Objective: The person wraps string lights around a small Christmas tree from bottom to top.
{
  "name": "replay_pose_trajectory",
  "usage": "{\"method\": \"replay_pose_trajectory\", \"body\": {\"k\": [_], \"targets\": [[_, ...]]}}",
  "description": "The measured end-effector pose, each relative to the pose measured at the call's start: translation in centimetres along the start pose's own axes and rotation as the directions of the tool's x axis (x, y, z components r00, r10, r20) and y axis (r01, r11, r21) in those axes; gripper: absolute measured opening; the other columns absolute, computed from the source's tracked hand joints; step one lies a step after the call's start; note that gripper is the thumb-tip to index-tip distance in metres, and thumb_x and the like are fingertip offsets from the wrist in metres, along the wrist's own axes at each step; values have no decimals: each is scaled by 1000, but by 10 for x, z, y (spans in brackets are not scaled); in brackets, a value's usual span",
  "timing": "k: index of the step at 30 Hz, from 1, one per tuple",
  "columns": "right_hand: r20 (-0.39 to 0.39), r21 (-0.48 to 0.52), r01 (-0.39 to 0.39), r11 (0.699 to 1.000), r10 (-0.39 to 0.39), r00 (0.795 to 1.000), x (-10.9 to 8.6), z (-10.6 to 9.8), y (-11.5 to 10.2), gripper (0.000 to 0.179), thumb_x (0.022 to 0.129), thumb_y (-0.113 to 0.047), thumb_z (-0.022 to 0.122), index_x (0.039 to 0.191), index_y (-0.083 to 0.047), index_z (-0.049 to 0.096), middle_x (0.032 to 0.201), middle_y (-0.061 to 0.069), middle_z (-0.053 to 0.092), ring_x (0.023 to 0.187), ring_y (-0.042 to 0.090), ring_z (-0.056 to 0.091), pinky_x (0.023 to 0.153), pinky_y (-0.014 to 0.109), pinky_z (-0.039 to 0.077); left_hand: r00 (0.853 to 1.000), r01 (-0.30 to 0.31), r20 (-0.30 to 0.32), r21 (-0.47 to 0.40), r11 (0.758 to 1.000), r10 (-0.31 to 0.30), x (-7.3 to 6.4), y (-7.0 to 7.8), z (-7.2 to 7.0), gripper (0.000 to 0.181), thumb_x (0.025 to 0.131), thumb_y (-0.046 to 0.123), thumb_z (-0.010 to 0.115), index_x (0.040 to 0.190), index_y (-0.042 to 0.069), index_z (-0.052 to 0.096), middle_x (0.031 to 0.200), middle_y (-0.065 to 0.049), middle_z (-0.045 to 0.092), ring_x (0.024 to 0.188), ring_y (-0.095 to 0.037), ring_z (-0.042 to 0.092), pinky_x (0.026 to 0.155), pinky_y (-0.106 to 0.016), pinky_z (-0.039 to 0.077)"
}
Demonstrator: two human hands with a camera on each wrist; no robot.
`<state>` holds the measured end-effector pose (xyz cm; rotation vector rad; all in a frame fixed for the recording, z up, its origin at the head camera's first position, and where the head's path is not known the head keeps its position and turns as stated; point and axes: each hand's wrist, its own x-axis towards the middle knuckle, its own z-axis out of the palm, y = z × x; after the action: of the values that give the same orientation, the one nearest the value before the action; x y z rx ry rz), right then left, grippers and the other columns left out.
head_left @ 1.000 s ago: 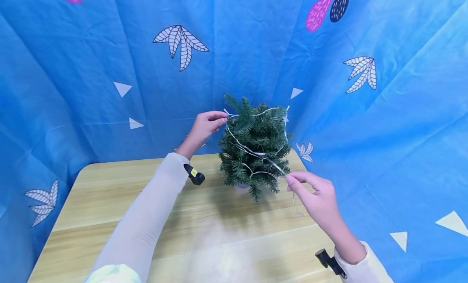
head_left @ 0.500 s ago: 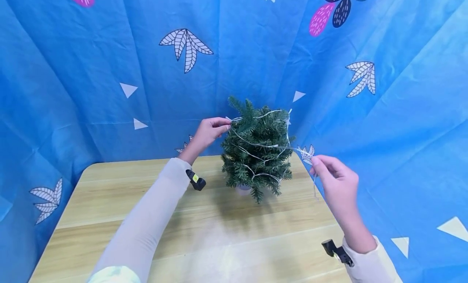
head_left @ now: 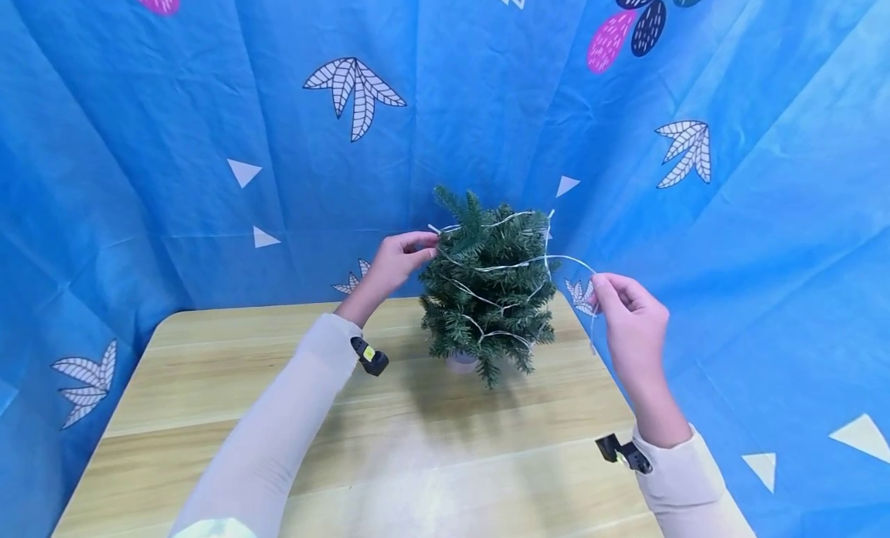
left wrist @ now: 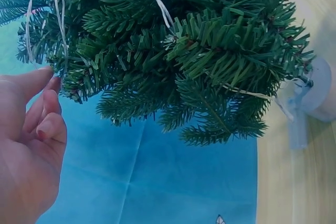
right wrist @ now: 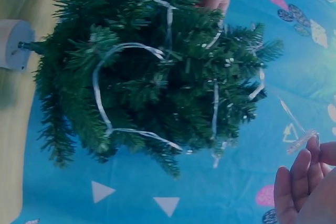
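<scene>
A small artificial Christmas tree (head_left: pixel 487 306) stands upright in the head view, wrapped with thin whitish string lights (head_left: pixel 514 265). At its upper left side, my left hand (head_left: pixel 392 267) pinches the wire between thumb and index finger; the left wrist view shows the thumb tip of that hand (left wrist: pixel 31 140) right at the strands beside the needles. To the right of the tree, my right hand (head_left: pixel 636 321) pinches the loose length of the lights, which arcs from the front branches, with a short end dangling below. The right wrist view has this hand (right wrist: pixel 310 182) at the lower right.
The tree's pale round base (head_left: pixel 461 362) sits near the back right of the wooden table (head_left: pixel 229 399). A blue patterned curtain (head_left: pixel 334 182) hangs close behind and on both sides. Black cameras are strapped over both sleeves.
My right hand has moved up and right from the tree's lower front, then slightly back left, bringing the wire higher across the front. My left hand stays at the upper left, slightly lower.
</scene>
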<state>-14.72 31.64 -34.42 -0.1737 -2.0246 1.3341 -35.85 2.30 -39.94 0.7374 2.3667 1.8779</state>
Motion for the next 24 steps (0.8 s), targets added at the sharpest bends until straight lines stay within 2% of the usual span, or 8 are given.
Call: {"method": "replay_pose_trajectory", "body": {"k": [4,7,12,14,17,19,20,24], "targets": [[-5,-18,-22,1000,22,1000,-2,0,5,28,97,-35,69,103,-8,75,76,-9,69,76,13,63,67,20,49,997,-55,-55,11,998,55,-10,3,-5,36,97,26,70,132,21,68,122,-6,72,86,-28,61,64,-29,44],[-5,-31,-23,999,23,1000,-4,0,6,28,96,-35,69,103,-9,76,75,-9,69,74,12,63,68,20,49,983,-112,-145,31,993,115,-23,12,-10,33,96,30,71,128,24,70,119,-1,72,78,-18,54,61,-29,41],[-3,-45,-15,999,15,1000,-8,0,7,26,96,-36,70,104,-12,77,77,-3,71,75,15,64,67,21,49,922,-238,-309,21,971,233,-54,44,-2,27,93,34,74,117,22,75,108,4,69,76,-17,52,60,-24,44],[-1,-45,-16,999,16,1000,-10,0,7,26,96,-36,70,104,-12,77,78,-1,72,76,17,65,66,21,49,897,-306,-325,37,951,301,-63,60,11,26,92,32,74,114,18,76,105,4,69,73,-16,52,59,-23,44],[1,-39,-20,999,20,1000,-12,0,7,27,96,-36,70,105,-11,77,78,-1,72,76,19,65,67,22,49,874,-399,-277,61,915,399,-70,82,38,24,93,26,74,113,13,75,102,3,70,68,-15,52,58,-22,46],[7,-39,-27,999,27,1000,-13,1,6,28,96,-37,70,105,-11,77,78,-3,72,76,18,65,68,22,49,873,-428,-223,73,901,433,-68,94,57,24,93,24,73,114,12,75,104,2,70,68,-13,52,60,-23,46],[14,-40,-27,999,28,1000,-14,2,6,29,96,-37,70,106,-11,77,78,-4,71,77,18,65,70,22,49,880,-428,-194,74,901,434,-67,98,66,24,94,23,73,114,12,75,105,2,70,68,-12,53,61,-23,47],[58,-38,-15,999,17,998,-14,5,5,30,96,-38,70,107,-10,76,78,-3,72,77,15,65,72,21,49,922,-365,-97,103,925,374,-56,111,96,25,95,25,72,118,16,75,114,5,70,74,-9,56,65,-22,49]]}}
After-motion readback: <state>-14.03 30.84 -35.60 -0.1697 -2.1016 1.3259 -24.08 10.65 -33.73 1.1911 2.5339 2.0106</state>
